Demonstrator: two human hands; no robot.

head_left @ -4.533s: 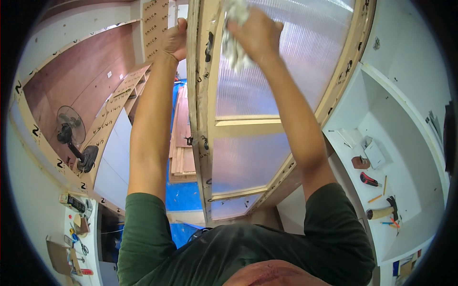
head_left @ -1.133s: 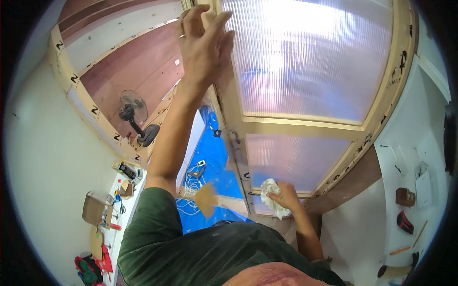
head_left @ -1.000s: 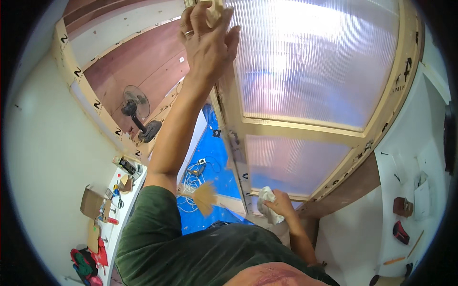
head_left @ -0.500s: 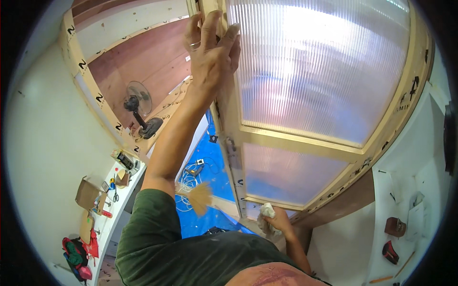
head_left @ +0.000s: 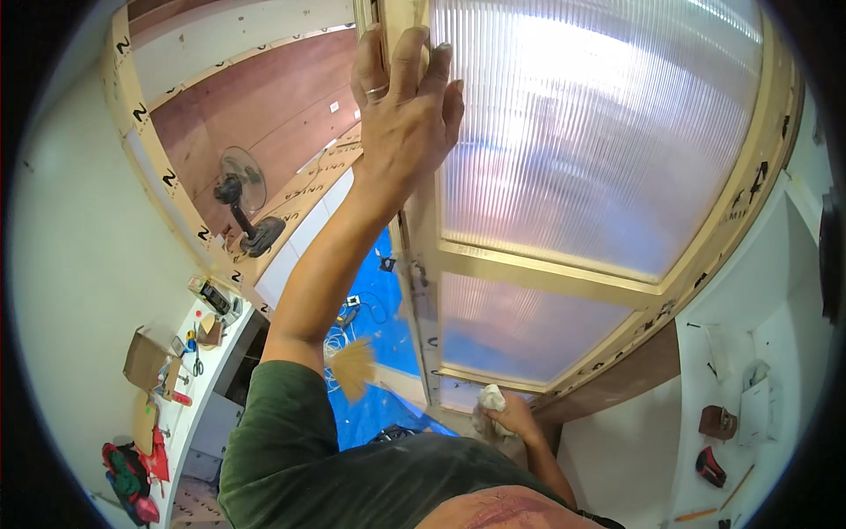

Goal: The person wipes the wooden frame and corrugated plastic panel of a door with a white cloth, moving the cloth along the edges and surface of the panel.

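Observation:
My left hand (head_left: 404, 110) is raised against the upper left edge of a tall wooden-framed panel door (head_left: 546, 264). Its fingers are bent over the edge of the stile, with a ring on one of them. Ribbed translucent sheet (head_left: 599, 132) fills the door's large upper opening, and a smaller pane (head_left: 529, 322) sits below it. Low down by the door's bottom rail, my right hand (head_left: 518, 416) is closed on a crumpled whitish cloth (head_left: 490, 401). Part of that cloth hangs below the hand, near my body.
A black fan (head_left: 242, 203) stands on a ledge to the left. Blue sheeting (head_left: 379, 339) covers the floor, with white cable and a straw-coloured brush (head_left: 352, 366) showing there. Tools and a cardboard box (head_left: 150, 361) lie on the left white shelf; a red-black tape measure (head_left: 710, 467) lies at right.
The view has shifted slightly, moving the surroundings a little to the left. Both hands keep their places: the left on the door's edge, the right on the cloth.

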